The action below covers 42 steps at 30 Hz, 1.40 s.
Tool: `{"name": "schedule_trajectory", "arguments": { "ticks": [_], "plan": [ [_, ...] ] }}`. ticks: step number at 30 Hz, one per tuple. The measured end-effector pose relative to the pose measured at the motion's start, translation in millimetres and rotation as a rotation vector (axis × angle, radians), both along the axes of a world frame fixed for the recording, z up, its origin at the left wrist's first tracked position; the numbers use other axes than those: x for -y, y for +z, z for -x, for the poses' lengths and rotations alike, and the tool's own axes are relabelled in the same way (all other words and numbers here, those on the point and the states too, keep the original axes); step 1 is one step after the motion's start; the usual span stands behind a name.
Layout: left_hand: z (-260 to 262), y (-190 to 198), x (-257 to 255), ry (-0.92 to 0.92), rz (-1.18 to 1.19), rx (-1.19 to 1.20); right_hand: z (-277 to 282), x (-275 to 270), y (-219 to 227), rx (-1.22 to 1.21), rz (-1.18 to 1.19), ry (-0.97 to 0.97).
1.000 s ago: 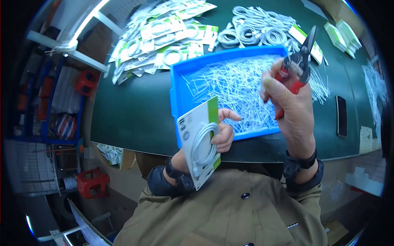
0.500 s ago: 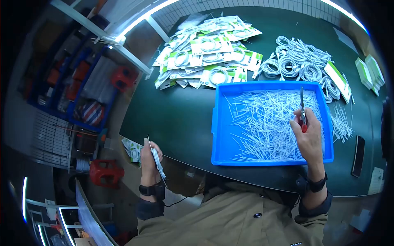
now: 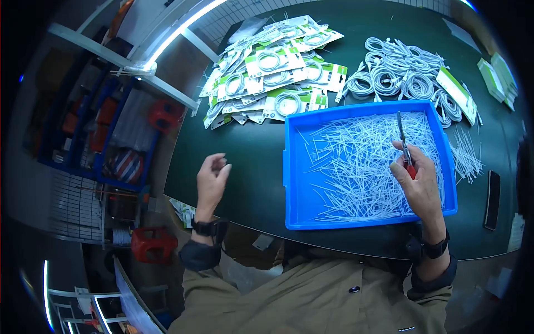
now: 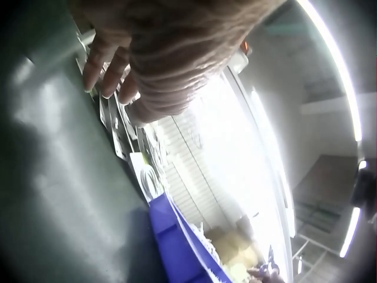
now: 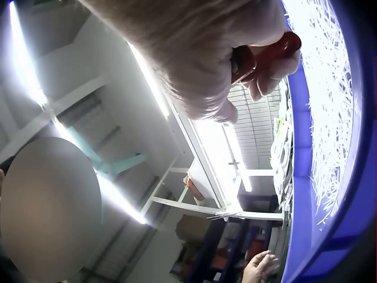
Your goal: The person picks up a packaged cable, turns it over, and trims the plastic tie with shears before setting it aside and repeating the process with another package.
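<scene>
Over the left part of the green table, my left hand [image 3: 211,181] is raised with loosely bent fingers and nothing in them. In the left wrist view its fingers [image 4: 112,71] hang above the tabletop. My right hand [image 3: 424,192] grips red-handled pruning shears [image 3: 412,170], the blades pointing away from me. It is over the right part of a blue tray [image 3: 303,195] holding many thin white plastic strips [image 3: 361,172]. The right wrist view shows a red handle [image 5: 268,59] enclosed by the fingers.
A heap of carded white cables [image 3: 275,80] lies behind the tray's left side. Coiled cables [image 3: 400,69] lie behind its right side. More strips [image 3: 467,158] and a phone [image 3: 492,200] are at the right. Below the table's left edge are more carded packs [image 3: 181,211].
My left hand has let go of the carded cable, after carrying it left to the table's edge, and has moved forward over the table. My right hand lowered the shears over the tray.
</scene>
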<state>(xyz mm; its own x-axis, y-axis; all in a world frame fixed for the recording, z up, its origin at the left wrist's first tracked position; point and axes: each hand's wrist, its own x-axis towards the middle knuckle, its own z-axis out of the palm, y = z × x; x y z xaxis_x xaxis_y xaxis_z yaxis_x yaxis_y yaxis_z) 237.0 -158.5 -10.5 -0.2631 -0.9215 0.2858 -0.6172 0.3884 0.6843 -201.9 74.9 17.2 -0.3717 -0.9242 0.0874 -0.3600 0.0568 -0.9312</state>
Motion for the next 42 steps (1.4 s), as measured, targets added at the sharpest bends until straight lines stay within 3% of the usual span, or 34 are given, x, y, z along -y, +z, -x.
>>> {"name": "schedule_trajectory", "arguments": {
  "ticks": [1,3,6,9,16,22,23,27,30,31,34,38,42],
  "plan": [
    [32.5,11.6,4.2,-0.099,0.012,0.096,1.6,-0.8,0.9,-0.012,-0.019,0.006],
    [74.3,11.1,30.5,-0.342,0.277,0.359,3.0,-1.6,-5.6,-0.001,-0.023,0.011],
    [125.1,11.5,68.0,-0.591,0.518,0.518,4.0,-1.7,-2.5,0.012,-0.077,0.034],
    [151.4,1.6,106.3,-0.707,0.632,0.628,4.0,-0.9,-5.7,0.001,-0.111,0.051],
    [183.1,11.3,116.9,-0.799,0.643,0.782,-1.8,0.4,-5.4,-0.055,-0.1,0.055],
    [170.3,18.6,130.5,-0.605,0.689,0.717,-3.7,1.1,0.1,0.021,-0.1,0.046],
    [168.8,20.9,132.7,-0.553,0.764,0.62,-4.5,0.9,-0.6,0.023,-0.085,0.053],
    [164.7,45.2,108.6,-0.341,0.681,0.359,-5.1,-2.1,2.9,0.069,-0.083,0.089],
    [162.7,59.3,64.6,-0.259,0.154,-0.158,-7.1,-4.3,0.9,0.107,-0.012,0.124],
    [166.1,63.8,45.4,-0.352,0.071,-0.384,-8.7,-5.2,-1.5,0.116,0.027,0.138],
    [169.1,70.1,-18.5,-0.311,-0.333,-0.779,-14.1,-8.4,-5.4,0.016,0.109,0.154],
    [174.9,67.3,-87.9,-0.249,-0.597,-0.928,-27.9,-20.8,12.2,-0.286,0.0,0.204],
    [178.3,49.6,-122.1,-0.216,-0.645,-0.962,-40.6,-31.9,13.9,-0.356,0.003,0.213]
  ]
}}
